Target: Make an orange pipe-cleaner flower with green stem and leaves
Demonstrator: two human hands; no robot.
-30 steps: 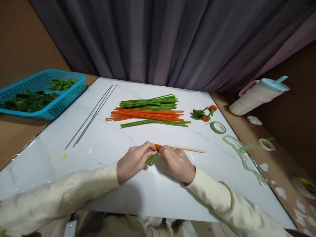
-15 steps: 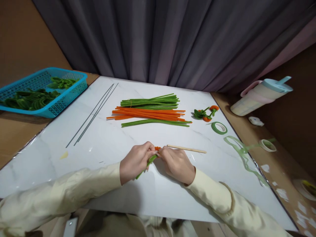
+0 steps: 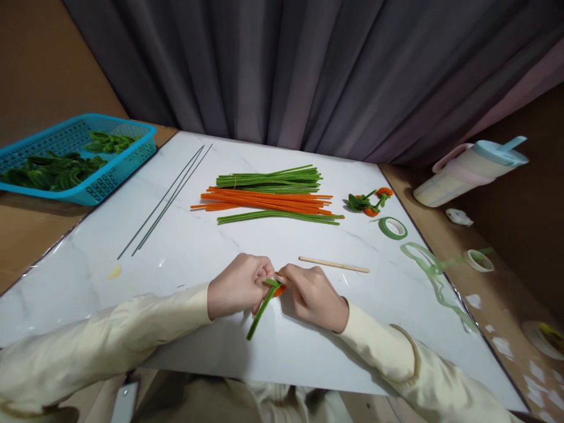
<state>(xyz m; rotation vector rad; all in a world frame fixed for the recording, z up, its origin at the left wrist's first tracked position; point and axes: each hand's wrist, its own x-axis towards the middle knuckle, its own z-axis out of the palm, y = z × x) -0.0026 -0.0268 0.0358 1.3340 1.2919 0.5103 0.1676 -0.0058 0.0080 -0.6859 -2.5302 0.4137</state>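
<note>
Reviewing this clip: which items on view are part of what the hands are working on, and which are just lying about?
In hand:
left hand and right hand pinching a green-and-orange pipe-cleaner piece.

Lying about:
wooden stick
pipe-cleaner pile
thin wires
finished piece
green tape roll
blue basket
pitcher
</note>
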